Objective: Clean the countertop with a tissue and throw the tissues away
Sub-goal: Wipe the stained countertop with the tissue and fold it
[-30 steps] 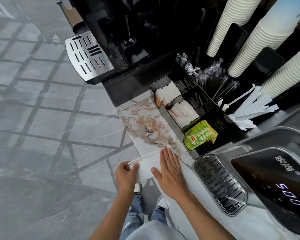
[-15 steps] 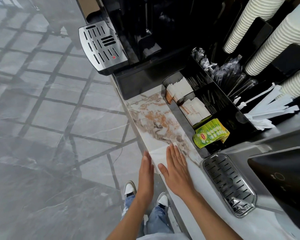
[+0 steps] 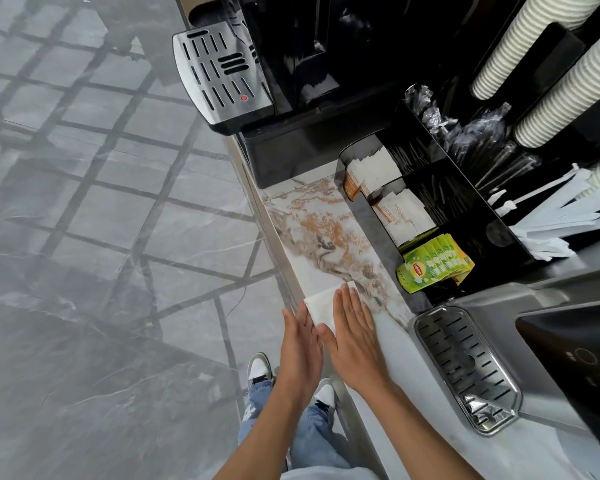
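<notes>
Meanwhile our right hand (image 3: 352, 336) lay flat and unclenched on the tissue (image 3: 321, 308), pressing it to the desk (image 3: 312, 244). Our left hand (image 3: 300, 344) rested open, grasping nothing, touching the tissue's near edge.

Self-serve drinks station — office pantry or café corner, can't tell which. Marble-pattern desk (image 3: 312, 237) carries a black coffee machine (image 3: 291, 81) with a steel drip tray (image 3: 219, 71), and a second dispenser's drip tray (image 3: 465, 368) to the right. Black organizer (image 3: 374, 223) holds sugar sachets (image 3: 378, 174), Lipton tea bags (image 3: 433, 268), wrapped stirrers (image 3: 478, 140) — paper cup stacks (image 3: 520, 43) behind. Grey tiled floor (image 3: 101, 237).
</notes>
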